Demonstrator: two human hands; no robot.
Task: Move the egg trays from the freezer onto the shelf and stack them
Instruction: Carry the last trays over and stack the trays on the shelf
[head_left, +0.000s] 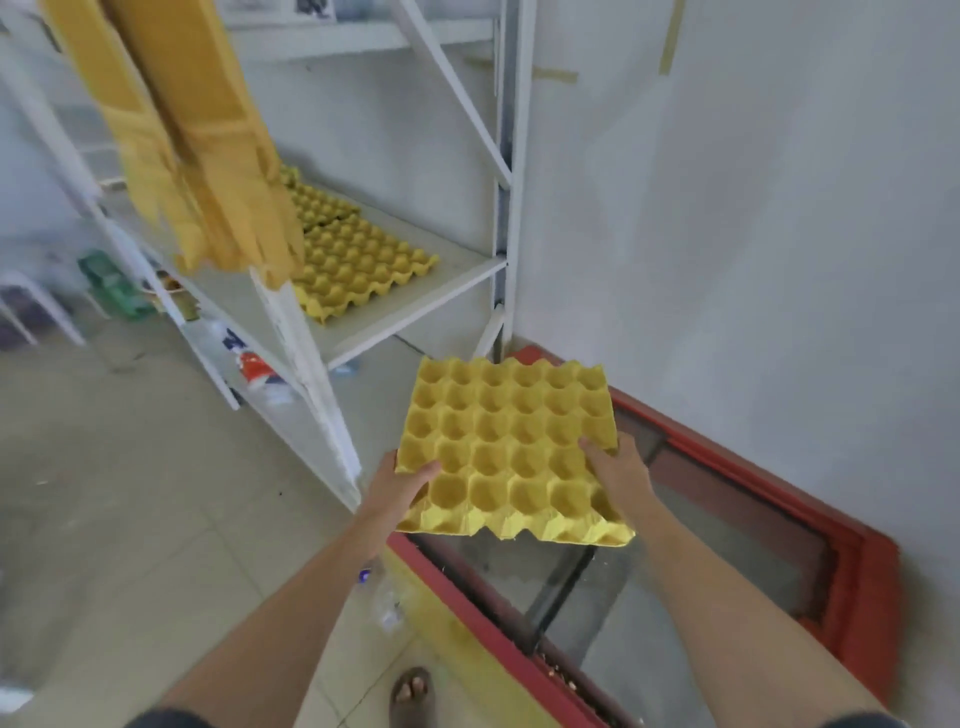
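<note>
A yellow egg tray (511, 449) is held in the air by both hands, above the near-left end of the red-rimmed freezer (852, 582) and just beside the white shelf (415, 306). The left hand (397, 491) grips the tray's near-left corner: its thumb lies on top across the first cup, while the fingers are curled out of sight beneath the edge. The right hand (615, 470) grips the near-right side in the same way, thumb pressed over the top of the cups, fingers tucked under the tray and hidden. The tray sits roughly level, cups facing up, tilted slightly toward the camera.

On the shelf's lower board lies an egg tray stack (358, 265), with a further tray (317, 200) behind it, touching or overlapping; I cannot tell which. Blurred yellow trays (192, 140) hang over the shelf's upper left. A sandalled foot (413, 693) stands on the tiled floor (130, 493) beside the freezer.
</note>
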